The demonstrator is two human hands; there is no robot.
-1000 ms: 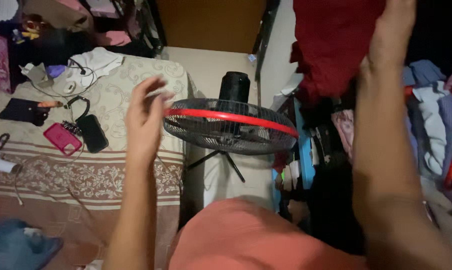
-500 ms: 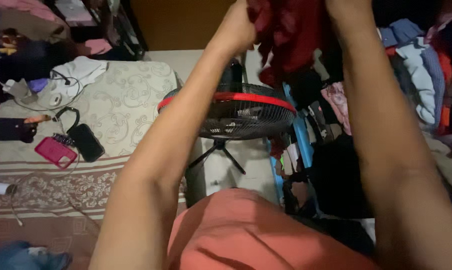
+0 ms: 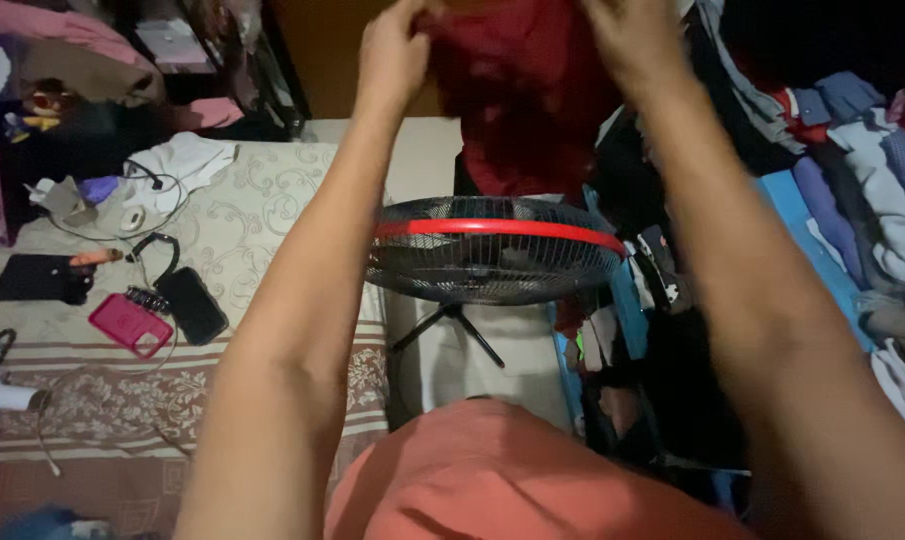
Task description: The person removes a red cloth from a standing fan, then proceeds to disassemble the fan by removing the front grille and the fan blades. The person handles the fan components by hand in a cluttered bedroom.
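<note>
Both arms are raised over the standing fan (image 3: 493,250), whose red-rimmed grille serves as the landmark. The left hand (image 3: 393,55) and the right hand (image 3: 628,40) each pinch the top edge of a dark red garment (image 3: 528,95), one grip closed on the cloth at each upper corner. It seems held high and apart like this so that the cloth hangs free and opens out under its own weight.

The garment hangs directly above and just behind the fan. Its long axis runs roughly vertical, gathered edge uppermost, loose lower end pointing down at the grille; whether it touches the fan cannot be told.

Left of the fan lies a bed (image 3: 273,190) carrying a black phone (image 3: 193,305) and a pink case (image 3: 128,323). Right of the fan, folded clothes (image 3: 863,170) are stacked.
</note>
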